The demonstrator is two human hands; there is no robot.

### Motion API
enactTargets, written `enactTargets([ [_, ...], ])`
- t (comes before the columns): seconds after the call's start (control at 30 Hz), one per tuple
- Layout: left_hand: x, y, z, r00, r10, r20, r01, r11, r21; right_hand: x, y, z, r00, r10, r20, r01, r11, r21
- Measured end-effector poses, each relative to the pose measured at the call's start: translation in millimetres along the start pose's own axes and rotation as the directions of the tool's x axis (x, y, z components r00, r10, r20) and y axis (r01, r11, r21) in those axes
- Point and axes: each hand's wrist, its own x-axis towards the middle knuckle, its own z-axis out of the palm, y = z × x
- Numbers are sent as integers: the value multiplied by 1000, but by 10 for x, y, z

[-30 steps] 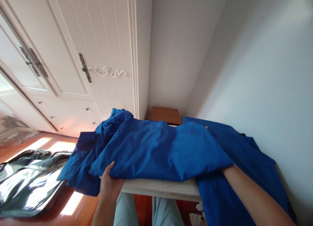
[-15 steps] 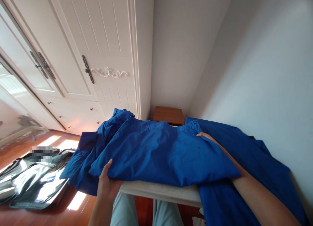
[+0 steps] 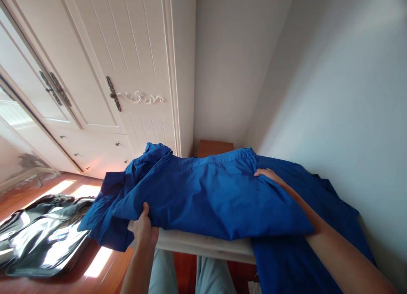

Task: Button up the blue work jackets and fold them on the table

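A blue garment [image 3: 203, 196] with a gathered waistband lies spread across a pale padded board [image 3: 203, 243]. At its near left edge, my left hand [image 3: 146, 228] pinches the cloth, thumb on top and fingers beneath. My right hand [image 3: 270, 175] grips the fabric near the right end of the waistband; its forearm passes under a fold. More blue cloth [image 3: 121, 200] is bunched at the left, and another blue piece [image 3: 311, 196] stretches to the right and hangs down in front.
White wardrobe doors [image 3: 140, 39] rise at the left and a grey wall [image 3: 343, 94] at the right. A brown wooden surface [image 3: 214, 147] stands behind the board. On the floor at the left lies a shiny dark plastic-covered item [image 3: 47, 239].
My left hand has shifted slightly right along the near edge. The right part of the waistband is raised a little and now covers more of the wooden surface.
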Motion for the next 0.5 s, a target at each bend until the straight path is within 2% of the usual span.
enactTargets([
  [0.13,-190,152,70,995,22,97,-21,1000,-12,-20,-56,-323,994,110,18,-109,994,-30],
  [0.23,-334,249,103,993,-23,117,29,998,-54,-217,-57,-673,986,167,-6,-167,985,-43],
  [0.33,-479,330,161,962,-49,270,87,988,-128,-637,15,-1062,958,271,-96,-272,962,-5],
  [0.43,-622,396,334,889,-97,447,170,977,-126,-1220,184,-1406,873,439,-214,-417,898,141],
  [0.5,-721,421,527,833,-153,532,225,972,-73,-1624,348,-1590,825,492,-279,-446,869,213],
])
